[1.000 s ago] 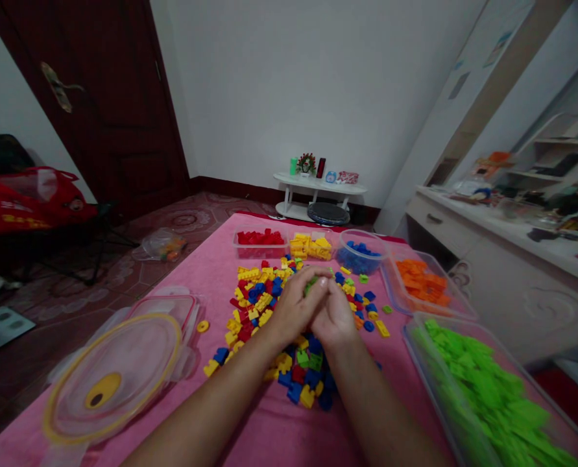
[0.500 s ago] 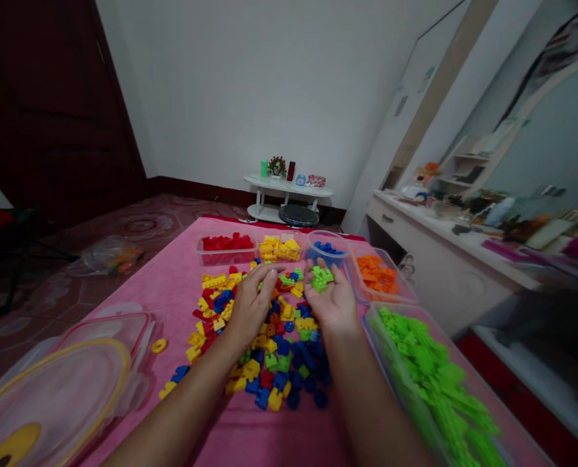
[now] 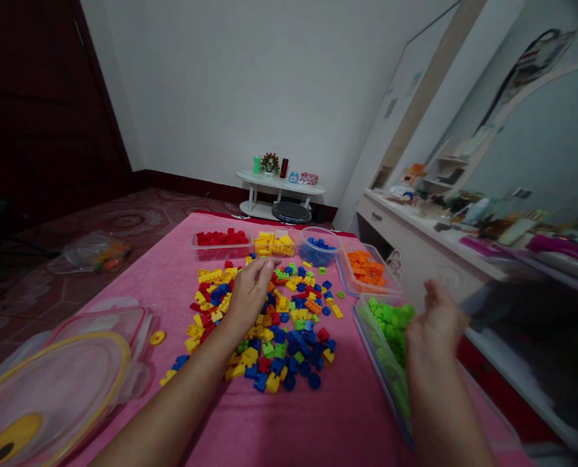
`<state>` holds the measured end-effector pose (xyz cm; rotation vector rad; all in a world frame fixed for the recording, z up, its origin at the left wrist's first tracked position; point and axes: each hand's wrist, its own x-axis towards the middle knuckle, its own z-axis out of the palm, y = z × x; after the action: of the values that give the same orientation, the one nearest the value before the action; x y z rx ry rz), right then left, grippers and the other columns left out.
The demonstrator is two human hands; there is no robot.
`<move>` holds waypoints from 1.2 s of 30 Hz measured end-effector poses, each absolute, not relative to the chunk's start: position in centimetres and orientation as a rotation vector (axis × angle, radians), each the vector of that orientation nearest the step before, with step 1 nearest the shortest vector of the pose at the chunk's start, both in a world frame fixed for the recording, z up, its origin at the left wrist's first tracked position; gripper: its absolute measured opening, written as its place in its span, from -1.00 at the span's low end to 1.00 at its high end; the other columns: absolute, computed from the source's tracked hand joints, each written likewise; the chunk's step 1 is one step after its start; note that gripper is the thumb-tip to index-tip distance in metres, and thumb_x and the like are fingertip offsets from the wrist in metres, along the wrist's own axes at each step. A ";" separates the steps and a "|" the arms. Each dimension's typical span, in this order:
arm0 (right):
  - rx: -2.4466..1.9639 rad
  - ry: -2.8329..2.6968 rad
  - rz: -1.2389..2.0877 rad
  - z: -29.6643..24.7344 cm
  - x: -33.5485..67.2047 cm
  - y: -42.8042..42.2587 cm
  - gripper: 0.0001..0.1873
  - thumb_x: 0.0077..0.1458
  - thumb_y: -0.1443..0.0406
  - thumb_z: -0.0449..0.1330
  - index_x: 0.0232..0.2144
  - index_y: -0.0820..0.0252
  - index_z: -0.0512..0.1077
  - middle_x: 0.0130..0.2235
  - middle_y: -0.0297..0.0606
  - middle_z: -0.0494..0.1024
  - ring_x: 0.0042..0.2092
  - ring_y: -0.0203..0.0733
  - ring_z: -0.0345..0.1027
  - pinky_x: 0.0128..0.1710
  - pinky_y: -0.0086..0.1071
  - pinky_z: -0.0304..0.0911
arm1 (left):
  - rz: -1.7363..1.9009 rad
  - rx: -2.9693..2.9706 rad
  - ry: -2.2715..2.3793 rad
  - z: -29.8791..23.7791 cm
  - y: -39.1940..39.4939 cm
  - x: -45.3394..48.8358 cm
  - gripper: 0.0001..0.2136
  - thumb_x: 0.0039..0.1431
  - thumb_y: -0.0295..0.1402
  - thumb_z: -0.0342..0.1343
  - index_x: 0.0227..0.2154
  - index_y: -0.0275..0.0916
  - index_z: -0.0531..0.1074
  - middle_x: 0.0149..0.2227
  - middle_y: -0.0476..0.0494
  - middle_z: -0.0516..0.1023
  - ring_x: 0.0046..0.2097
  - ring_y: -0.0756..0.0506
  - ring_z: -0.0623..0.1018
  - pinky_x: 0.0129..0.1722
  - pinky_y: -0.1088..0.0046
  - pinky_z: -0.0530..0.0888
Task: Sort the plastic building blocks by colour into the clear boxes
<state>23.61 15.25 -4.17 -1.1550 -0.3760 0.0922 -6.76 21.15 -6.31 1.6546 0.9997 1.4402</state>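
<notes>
A pile of mixed bricks [image 3: 269,324] in yellow, blue, red and green lies on the pink cloth [image 3: 289,428]. My left hand [image 3: 248,296] hovers over the pile's upper left part, fingers stretched forward and slightly apart, holding nothing. My right hand [image 3: 433,322] is off to the right, tilted on edge over the clear container of green bricks [image 3: 388,327]. Its fingers point upward and its palm faces the heap of green bricks. No brick shows in it.
Along the cloth's far edge stand tubs of red bricks [image 3: 220,239], yellow bricks [image 3: 274,244], blue bricks [image 3: 320,249] and orange bricks [image 3: 366,269]. Clear lids [image 3: 50,389] and a yellow ring [image 3: 157,337] lie at left. A white dresser [image 3: 415,246] runs along the right.
My right hand, which held green bricks in its palm over the pile, has swung right to the green container and its palm is now bare. The left hand stayed over the pile.
</notes>
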 end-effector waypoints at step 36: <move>-1.213 -2.642 0.470 -9.1 1.9 17.5 -0.67 -0.21 0.17 0.37 -0.31 0.04 0.45 0.09 -0.30 0.22 0.14 -0.08 -0.02 0.17 -0.08 -0.31 | 1.368 1.622 1.451 -8.1 27.2 -15.4 -0.75 0.00 -0.29 0.02 -0.35 -0.33 0.51 -0.36 -0.15 0.58 -0.36 -0.05 0.52 -0.39 0.51 0.40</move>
<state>1.88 17.48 -9.08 -1.2134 -2.6424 0.4702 -15.43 27.21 -8.10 1.6218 1.4512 1.3680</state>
